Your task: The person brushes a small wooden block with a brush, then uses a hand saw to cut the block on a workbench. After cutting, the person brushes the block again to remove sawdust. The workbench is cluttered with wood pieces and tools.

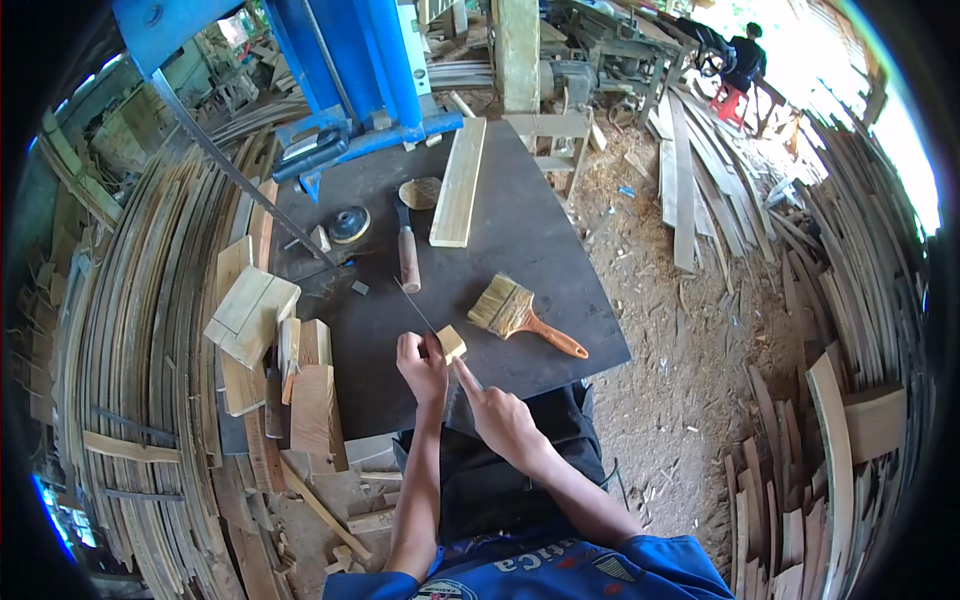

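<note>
At the near edge of the dark table, my left hand (422,368) is closed on a small pale wooden block (452,343). A thin dark strip (414,304) sticks out beyond that hand, slanting away to the left; I cannot tell what kind it is. My right hand (503,422) points its index finger to the block's near side, with its other fingers curled. Something narrow and greyish shows beside that finger, too small to name. To the right lies a wide paintbrush (505,306) with an orange-brown handle. Farther off is a wooden-handled tool (407,245).
A blue machine (350,70) with a long band blade (225,165) stands at the table's far left. A long board (460,185) and a round black disc (349,224) lie on the table (560,240). Wooden blocks (252,315) crowd its left edge. A person (745,60) sits far right.
</note>
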Action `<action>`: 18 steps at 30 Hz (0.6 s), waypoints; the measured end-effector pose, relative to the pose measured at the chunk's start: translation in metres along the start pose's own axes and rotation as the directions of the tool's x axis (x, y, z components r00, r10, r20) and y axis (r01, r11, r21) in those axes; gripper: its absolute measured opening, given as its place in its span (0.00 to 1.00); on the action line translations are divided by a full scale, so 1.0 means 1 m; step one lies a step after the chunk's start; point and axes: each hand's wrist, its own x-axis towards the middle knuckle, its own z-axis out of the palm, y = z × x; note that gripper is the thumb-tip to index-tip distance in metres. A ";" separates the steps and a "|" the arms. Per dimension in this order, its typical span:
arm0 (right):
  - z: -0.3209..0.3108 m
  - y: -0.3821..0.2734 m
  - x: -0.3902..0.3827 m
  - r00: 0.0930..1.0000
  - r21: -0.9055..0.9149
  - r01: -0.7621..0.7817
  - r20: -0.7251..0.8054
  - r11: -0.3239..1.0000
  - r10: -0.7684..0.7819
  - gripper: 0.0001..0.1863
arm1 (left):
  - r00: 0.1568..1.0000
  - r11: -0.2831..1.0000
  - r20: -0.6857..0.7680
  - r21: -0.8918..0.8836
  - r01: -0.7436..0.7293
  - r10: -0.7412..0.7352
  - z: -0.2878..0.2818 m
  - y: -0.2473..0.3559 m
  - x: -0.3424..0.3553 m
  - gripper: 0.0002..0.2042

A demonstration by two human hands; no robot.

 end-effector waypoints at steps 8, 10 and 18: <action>-0.072 -0.016 -0.070 0.967 -0.064 -0.066 0.242 0.996 0.080 0.38 | 0.999 1.000 -0.032 -0.006 -0.020 0.020 -0.004 0.005 -0.002 0.12; -0.072 -0.018 -0.067 0.960 -0.044 -0.078 0.266 0.996 0.087 0.38 | 0.999 1.000 -0.033 0.002 -0.017 0.017 -0.005 0.003 -0.002 0.12; -0.014 0.008 0.004 0.993 0.078 0.066 0.097 0.995 -0.073 0.38 | 0.999 0.997 -0.040 0.064 -0.034 0.037 -0.003 -0.004 0.000 0.12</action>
